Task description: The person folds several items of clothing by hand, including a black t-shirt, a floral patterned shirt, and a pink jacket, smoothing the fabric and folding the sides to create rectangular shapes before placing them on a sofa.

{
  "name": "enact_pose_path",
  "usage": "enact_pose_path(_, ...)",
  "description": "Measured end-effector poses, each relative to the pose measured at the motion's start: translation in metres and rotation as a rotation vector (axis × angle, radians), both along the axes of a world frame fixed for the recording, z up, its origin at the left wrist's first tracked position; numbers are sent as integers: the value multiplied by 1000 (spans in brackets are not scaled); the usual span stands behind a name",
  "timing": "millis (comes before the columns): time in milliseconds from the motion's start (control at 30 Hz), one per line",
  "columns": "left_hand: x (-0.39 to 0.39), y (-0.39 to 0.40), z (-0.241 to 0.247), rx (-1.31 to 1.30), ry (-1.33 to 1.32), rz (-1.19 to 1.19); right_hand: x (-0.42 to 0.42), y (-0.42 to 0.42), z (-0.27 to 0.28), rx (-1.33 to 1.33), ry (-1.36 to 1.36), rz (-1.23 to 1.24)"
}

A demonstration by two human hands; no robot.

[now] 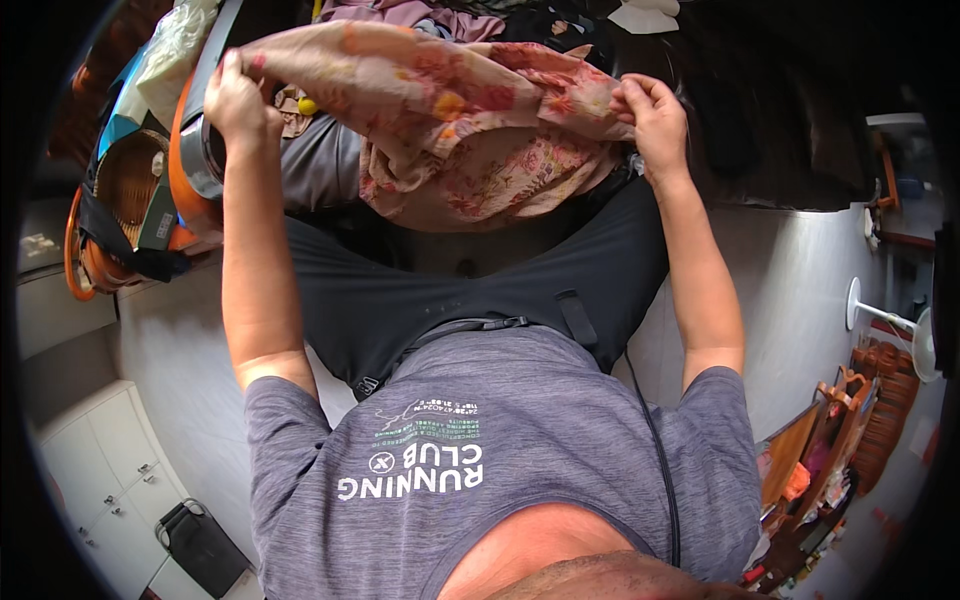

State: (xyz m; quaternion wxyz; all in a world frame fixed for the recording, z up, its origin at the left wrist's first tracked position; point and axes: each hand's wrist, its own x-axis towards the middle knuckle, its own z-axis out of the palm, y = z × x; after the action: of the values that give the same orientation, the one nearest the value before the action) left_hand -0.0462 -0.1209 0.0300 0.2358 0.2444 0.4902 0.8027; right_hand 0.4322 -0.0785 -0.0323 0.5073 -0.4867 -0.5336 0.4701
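Observation:
A pinkish-beige floral cloth [480, 169] with red and orange flowers is stretched between my two hands at the top of the view. My left hand [244, 105] grips one end near its upper corner. At the opposite end, my right hand [654, 124] pinches the cloth's edge between thumb and fingers. The upper part hangs in a slack band, while the lower part bunches in folds just beyond my dark trousers [465, 300]. Whether it is a garment or a plain piece of fabric, I cannot tell.
Grey fabric [322, 161] and a pile of clothes [427, 15] lie behind the cloth. To the left stand an orange-rimmed chair [184, 165] and a woven basket [131, 180] holding boxes. A black bag [202, 547] rests by white cabinets [97, 480]. A white fan [926, 341] stands right.

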Motion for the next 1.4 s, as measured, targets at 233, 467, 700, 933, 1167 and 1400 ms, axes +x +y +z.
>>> enact_pose_path(233,6,-24,-69,-270,97,321,2,-33,-39,337,-795,-95)
enact_pose_path(467,200,-52,-84,-109,1238,-412,-9,-25,-56,562,-1105,-19)
enact_pose_path(700,215,-19,-122,-572,1701,-338,-12,-11,-13,299,-541,-60)
enact_pose_path(933,160,-20,-100,-458,1847,-337,1,21,1,-144,206,300)
enact_pose_path(1167,106,-22,-68,-866,1296,-120,-8,42,-7,-77,-135,162)
enact_pose_path(1400,177,-57,-78,-269,1278,-131,3,5,-22,150,-143,-228)
